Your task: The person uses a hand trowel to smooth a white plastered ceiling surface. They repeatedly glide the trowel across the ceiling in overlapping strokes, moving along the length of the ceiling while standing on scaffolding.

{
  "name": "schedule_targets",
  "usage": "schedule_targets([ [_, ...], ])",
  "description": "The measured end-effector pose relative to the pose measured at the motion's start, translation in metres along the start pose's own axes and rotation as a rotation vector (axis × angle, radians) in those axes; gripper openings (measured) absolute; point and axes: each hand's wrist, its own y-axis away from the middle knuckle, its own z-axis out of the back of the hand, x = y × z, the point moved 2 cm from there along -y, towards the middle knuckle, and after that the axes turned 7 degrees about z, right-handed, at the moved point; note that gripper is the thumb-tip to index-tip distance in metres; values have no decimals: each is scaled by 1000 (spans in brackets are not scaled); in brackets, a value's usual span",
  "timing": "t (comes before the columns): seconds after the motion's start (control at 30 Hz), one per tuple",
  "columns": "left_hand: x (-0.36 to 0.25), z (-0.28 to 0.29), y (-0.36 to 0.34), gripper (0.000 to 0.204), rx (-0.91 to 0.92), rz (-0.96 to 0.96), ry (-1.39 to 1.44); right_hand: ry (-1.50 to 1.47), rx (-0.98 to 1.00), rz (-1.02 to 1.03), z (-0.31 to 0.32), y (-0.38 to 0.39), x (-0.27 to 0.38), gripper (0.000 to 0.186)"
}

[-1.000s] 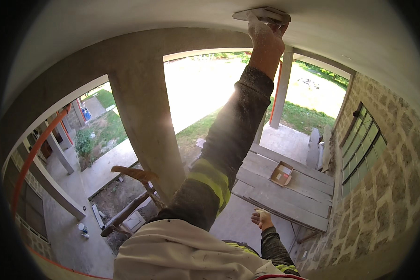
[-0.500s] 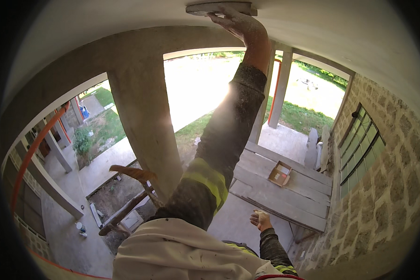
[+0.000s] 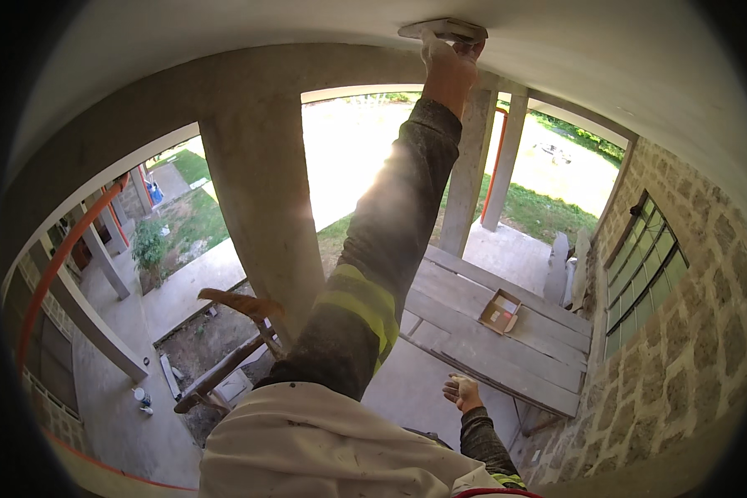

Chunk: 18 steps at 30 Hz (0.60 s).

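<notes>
Raised overhead, my left hand (image 3: 446,60) is closed around a flat grey sanding block (image 3: 441,31), which lies against the pale ceiling (image 3: 307,21). White dust coats the hand and the dark sleeve, which has a yellow reflective band. Low on the right side, my right hand (image 3: 461,393) hangs in the air with its fingers loosely curled and apart, nothing in them. Beneath that hand is the concrete floor, and the grey plank platform is nearest to it.
An open cardboard box (image 3: 500,312) lies on the plank platform (image 3: 506,353). A thick concrete pillar (image 3: 261,183) stands ahead. The stone wall (image 3: 681,332) with a barred window (image 3: 646,270) rises at right. At lower left are a wooden frame (image 3: 224,378) and a small white container (image 3: 139,395).
My left hand has slid the sanding block to the right along the ceiling, and its wrist has turned. My right hand has barely moved.
</notes>
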Motion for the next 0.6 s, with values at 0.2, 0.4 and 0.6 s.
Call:
schedule_targets([
  [0.2,-3,-12,16,60,-22,-679,-405,4,1,-1,-1,-1,-1,34],
  [0.4,1,-25,33,63,55,-313,-270,0,-27,0,5,-8,0,34],
  [0.6,4,-30,47,63,-12,-580,-413,-4,-1,-14,7,-11,-4,33],
])
